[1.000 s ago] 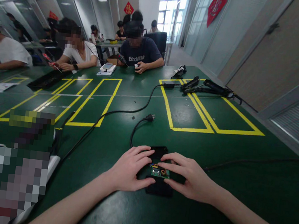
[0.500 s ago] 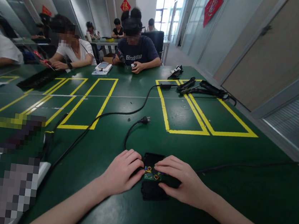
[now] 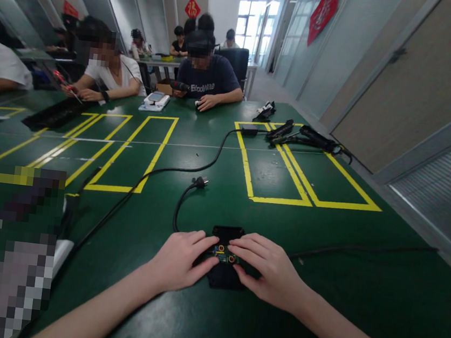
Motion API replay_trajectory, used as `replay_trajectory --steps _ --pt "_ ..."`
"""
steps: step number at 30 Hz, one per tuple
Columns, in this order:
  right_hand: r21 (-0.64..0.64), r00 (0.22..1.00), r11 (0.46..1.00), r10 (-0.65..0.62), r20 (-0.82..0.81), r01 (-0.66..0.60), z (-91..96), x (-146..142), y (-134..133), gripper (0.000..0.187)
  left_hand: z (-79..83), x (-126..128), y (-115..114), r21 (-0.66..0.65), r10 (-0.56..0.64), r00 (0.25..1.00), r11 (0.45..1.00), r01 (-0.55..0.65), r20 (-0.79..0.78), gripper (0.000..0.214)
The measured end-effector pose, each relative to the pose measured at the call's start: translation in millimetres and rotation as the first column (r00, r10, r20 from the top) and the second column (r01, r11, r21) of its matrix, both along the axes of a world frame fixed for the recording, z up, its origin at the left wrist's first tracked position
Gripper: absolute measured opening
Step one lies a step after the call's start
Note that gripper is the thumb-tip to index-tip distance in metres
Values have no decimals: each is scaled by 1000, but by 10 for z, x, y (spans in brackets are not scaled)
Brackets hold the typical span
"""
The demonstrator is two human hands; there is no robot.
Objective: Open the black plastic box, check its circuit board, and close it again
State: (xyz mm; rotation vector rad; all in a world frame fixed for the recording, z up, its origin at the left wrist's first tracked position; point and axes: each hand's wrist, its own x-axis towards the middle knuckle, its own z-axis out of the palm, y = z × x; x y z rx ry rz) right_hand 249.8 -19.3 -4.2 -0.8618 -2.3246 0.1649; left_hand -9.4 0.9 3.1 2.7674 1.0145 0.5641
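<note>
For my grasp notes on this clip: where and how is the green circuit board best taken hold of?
Probably by its left and right ends, one hand from each side. Ring-shaped coils sit on the upturned face of the circuit board, so pressing there seems unwise, and black pieces show at its near and far edges. The left hand and right hand flank it.

Meeting room: green table (image 3: pixel 175 326) bearing yellow tape (image 3: pixel 347 207); behind, black office chair (image 3: pixel 239 62), bright window (image 3: pixel 244 22), glass partition (image 3: pixel 289 68); right, wood-toned door (image 3: pixel 401 91).

Office-type wkrm: glass partns (image 3: pixel 124 8), taped grn table (image 3: pixel 355 279).
</note>
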Motion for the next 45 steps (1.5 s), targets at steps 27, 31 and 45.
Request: replay_trajectory --steps 27,31,45 --pt "-7 990 992 127 65 -127 56 177 115 16 92 -68 90 -51 -118 986 992 112 -121 37" --pt "-47 984 989 144 101 -140 46 175 121 23 114 -82 95 -44 -143 977 989 138 -160 33" --pt "-70 977 989 142 161 -132 93 142 96 30 119 -39 61 -75 -134 978 990 123 -158 30"
